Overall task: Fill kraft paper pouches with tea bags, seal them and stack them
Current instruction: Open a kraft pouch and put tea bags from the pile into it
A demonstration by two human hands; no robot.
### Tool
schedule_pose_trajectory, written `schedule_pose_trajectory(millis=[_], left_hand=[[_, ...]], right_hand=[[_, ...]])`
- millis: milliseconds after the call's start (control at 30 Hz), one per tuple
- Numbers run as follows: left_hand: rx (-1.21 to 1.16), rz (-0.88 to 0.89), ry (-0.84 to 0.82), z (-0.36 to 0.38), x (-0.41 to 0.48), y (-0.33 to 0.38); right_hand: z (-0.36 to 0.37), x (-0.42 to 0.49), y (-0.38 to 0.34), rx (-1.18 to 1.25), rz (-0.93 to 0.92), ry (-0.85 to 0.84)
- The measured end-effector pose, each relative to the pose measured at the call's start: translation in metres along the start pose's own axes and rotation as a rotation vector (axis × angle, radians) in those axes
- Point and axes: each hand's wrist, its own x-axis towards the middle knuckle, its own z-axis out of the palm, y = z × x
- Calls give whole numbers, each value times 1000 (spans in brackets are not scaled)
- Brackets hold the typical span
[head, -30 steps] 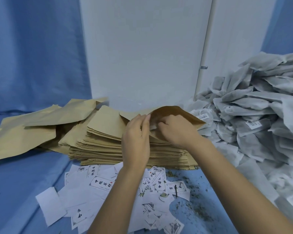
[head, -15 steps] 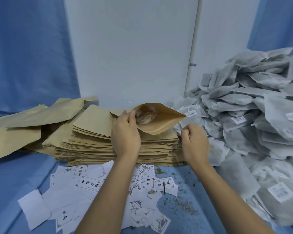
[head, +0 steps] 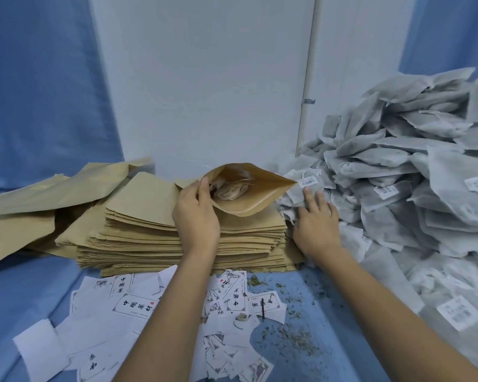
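Observation:
My left hand [head: 195, 216] pinches the near-left rim of an open kraft pouch [head: 260, 197], holding its mouth wide above the stack of flat kraft pouches [head: 149, 232]. A tea bag [head: 231, 190] lies inside the pouch. My right hand [head: 316, 224] reaches into the left foot of the big heap of grey tea bags [head: 411, 175], its fingers stretched out onto a tea bag with a white barcode tag [head: 301, 191]. Whether the thumb is under that bag is hidden.
Loose printed paper labels [head: 138, 301] and tea crumbs [head: 290, 332] litter the blue tabletop in front of the stack. More kraft pouches [head: 33, 199] lie spread at the left. A white wall panel stands behind, blue cloth on both sides.
My right hand left the pouch mouth, went right and now reaches into the tea bag heap. My left hand keeps the pouch open. The view drifted right.

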Motion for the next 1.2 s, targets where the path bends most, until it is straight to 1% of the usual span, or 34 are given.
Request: schedule_pose_trajectory(millis=[67,133,200,300,400,533,633,733,800,900,1000,1133,1200], left_hand=[[-20,-4,41,-1,2,1],[-49,-11,87,-1,2,4],[-81,-9,131,-2,3,7],[-100,16,193,-5,6,12],[-62,80,199,-11,13,15],[58,141,123,-14,19,10],[105,150,18,-13,15,2],[122,167,-53,-14,6,-2],[126,174,-74,-14,1,-3],[118,187,-99,-15,-2,-3],[87,170,-93,-15,-4,-1],[8,115,-70,-15,-1,4],[-4,107,-64,-14,0,6]], right_hand=[[-6,-5,-3,161,-4,212],[-9,-11,-6,260,-33,430],[-13,-16,-8,381,-63,581],[-25,-24,-11,602,-160,687],[-44,-30,-18,807,-285,809],[-82,-33,-43,1178,-316,847],[-101,-31,-62,1310,-338,800],[-103,-24,-72,1238,-337,702],[-101,-19,-75,1163,-347,699],[-96,-16,-78,1062,-415,773],[-90,-18,-79,949,-416,862],[-72,-22,-72,605,-359,1028],[-60,-25,-67,445,-348,1007]])
